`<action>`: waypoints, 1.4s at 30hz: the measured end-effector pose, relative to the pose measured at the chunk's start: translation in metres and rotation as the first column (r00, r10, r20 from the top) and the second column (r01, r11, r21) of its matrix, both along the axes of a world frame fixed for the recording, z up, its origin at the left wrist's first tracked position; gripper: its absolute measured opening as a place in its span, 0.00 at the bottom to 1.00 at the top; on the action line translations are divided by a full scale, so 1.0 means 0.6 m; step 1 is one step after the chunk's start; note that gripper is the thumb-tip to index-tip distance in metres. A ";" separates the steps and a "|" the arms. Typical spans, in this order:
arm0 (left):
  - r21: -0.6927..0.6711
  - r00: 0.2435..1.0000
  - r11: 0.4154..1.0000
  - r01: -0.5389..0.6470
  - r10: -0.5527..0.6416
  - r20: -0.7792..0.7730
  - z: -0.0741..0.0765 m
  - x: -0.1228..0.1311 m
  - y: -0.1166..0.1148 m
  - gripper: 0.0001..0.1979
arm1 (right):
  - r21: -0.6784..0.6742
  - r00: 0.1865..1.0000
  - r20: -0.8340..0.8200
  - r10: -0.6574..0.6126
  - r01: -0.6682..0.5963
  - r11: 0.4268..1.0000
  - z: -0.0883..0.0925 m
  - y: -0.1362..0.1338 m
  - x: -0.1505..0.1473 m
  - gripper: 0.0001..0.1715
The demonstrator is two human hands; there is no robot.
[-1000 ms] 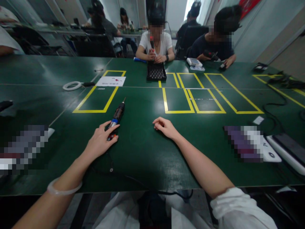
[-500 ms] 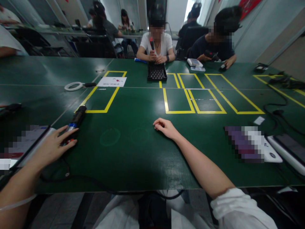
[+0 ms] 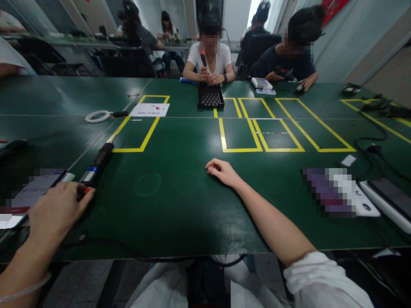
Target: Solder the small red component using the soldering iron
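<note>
My left hand (image 3: 61, 203) is at the near end of a black electric screwdriver (image 3: 98, 162) with a blue band and a red part. Its fingers are curled around that end, partly hidden behind the hand's back, while the tool lies on the green table (image 3: 180, 214), pointing away from me. Toward the middle, my right hand (image 3: 221, 170) rests on the tabletop, fingers loosely curled together, with nothing visible in them. Two faint circles are drawn between the hands.
Yellow tape frames (image 3: 242, 150) mark the tabletop. A white card (image 3: 150, 110) and a coiled white cable (image 3: 97, 116) lie at left. Opposite, a person sits behind a black tray (image 3: 211, 102). A white device (image 3: 388, 201) stands at right. A dark cord (image 3: 128, 244) runs along the near edge.
My left hand has drawn back toward the screwdriver's near end, and its spread fingers have curled in. The screwdriver has barely moved. My right hand stays where it was.
</note>
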State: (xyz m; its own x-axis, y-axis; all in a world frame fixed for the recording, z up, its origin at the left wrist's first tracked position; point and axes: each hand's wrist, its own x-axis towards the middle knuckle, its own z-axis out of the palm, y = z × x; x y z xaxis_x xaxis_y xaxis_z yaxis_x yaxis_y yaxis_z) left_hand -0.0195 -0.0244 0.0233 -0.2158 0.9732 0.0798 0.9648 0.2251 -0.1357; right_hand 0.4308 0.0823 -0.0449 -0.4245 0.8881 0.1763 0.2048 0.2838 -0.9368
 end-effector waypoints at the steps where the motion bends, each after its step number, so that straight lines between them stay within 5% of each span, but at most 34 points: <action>1: -0.020 0.998 1.000 -0.021 0.020 -0.058 0.003 0.000 0.000 0.27 | 0.003 1.000 0.001 0.000 0.000 1.000 0.001 0.000 0.000 0.09; 5: -0.054 0.985 0.993 -0.102 0.093 -0.147 0.030 0.015 0.017 0.31 | 0.005 1.000 0.010 0.001 -0.001 1.000 0.003 -0.001 -0.002 0.09; 8: -0.019 0.997 0.998 -0.053 0.054 0.058 0.051 0.061 0.048 0.28 | 0.010 1.000 0.016 0.003 -0.003 1.000 0.003 -0.002 -0.003 0.09; 10: 0.032 0.950 0.995 0.094 -0.099 0.297 0.057 0.112 0.079 0.22 | 0.015 1.000 0.019 0.002 -0.002 1.000 0.003 -0.002 -0.003 0.09; 14: 0.134 0.646 0.934 0.330 -0.327 0.690 0.046 0.244 0.148 0.20 | 0.014 1.000 0.023 -0.001 0.000 1.000 0.002 -0.001 -0.001 0.09; 17: 0.164 0.360 0.900 0.404 -0.321 0.876 0.022 0.342 0.189 0.20 | 0.009 1.000 0.018 0.001 -0.001 1.000 0.000 0.001 0.001 0.09; 21: 0.158 0.153 0.905 0.395 -0.234 0.960 -0.022 0.419 0.207 0.20 | -0.001 1.000 -0.004 -0.007 0.007 1.000 -0.006 0.004 0.001 0.08; 28: 0.163 0.073 0.925 0.343 -0.199 0.977 -0.075 0.414 0.164 0.23 | 0.020 0.999 -0.043 0.008 -0.008 1.000 -0.010 0.002 -0.002 0.11; 34: 0.187 0.032 0.913 0.362 -0.213 0.977 -0.078 0.412 0.151 0.21 | 0.094 0.998 0.024 0.059 -0.061 0.994 0.000 -0.007 -0.004 0.19; 42: 0.179 0.007 0.888 0.424 -0.201 0.980 -0.077 0.413 0.151 0.23 | 0.105 0.998 0.045 0.049 -0.053 0.993 0.007 -0.009 -0.006 0.11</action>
